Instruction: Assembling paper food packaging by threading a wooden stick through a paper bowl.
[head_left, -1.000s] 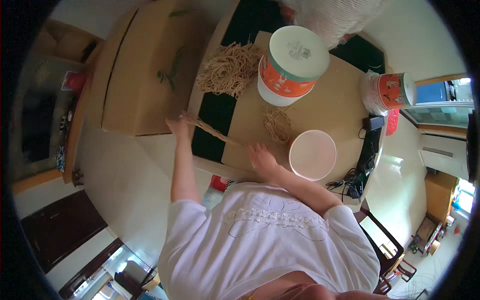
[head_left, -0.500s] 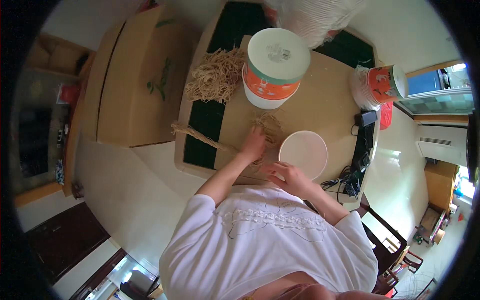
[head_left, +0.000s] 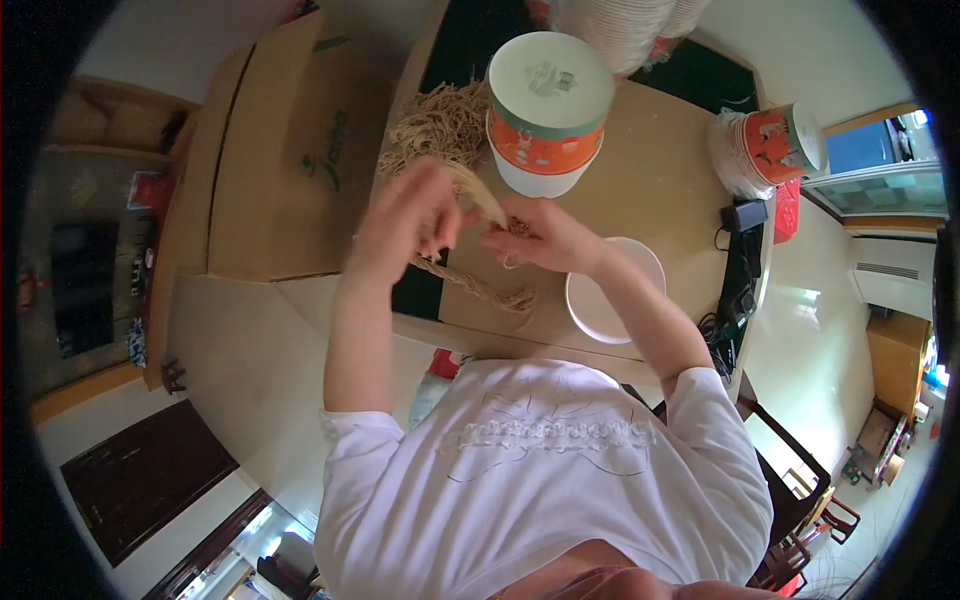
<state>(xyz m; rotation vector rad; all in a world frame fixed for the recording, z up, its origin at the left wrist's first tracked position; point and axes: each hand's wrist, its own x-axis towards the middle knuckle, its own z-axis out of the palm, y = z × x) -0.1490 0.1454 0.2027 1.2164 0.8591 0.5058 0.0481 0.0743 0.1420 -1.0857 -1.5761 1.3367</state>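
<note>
Over the near left of the cardboard sheet, my right hand (head_left: 552, 236) pinches a bundle of tan crinkled strands (head_left: 482, 196). The bundle arcs up and left to behind my left hand (head_left: 412, 218). That hand is raised and smeared by motion, so its grip is unclear. Below both hands lies a twisted tan rope (head_left: 478, 290) with a frayed right end. A loose heap of the strands (head_left: 440, 122) sits behind my left hand. Right of my right forearm stands an open white tub (head_left: 618, 300), partly hidden by the arm.
An upside-down orange and green tub (head_left: 548, 120) rests on a white one at the back. Wrapped white tubs (head_left: 630, 30) stand behind it; more orange tubs (head_left: 775, 148) lie at right. A large carton (head_left: 290, 160) stands left. Black adapters and cables (head_left: 738, 300) line the right edge.
Both hands have risen from the cardboard, the left toward the strand heap, the right up and left. A tan bundle now spans between them, while the twisted rope lies free below.
</note>
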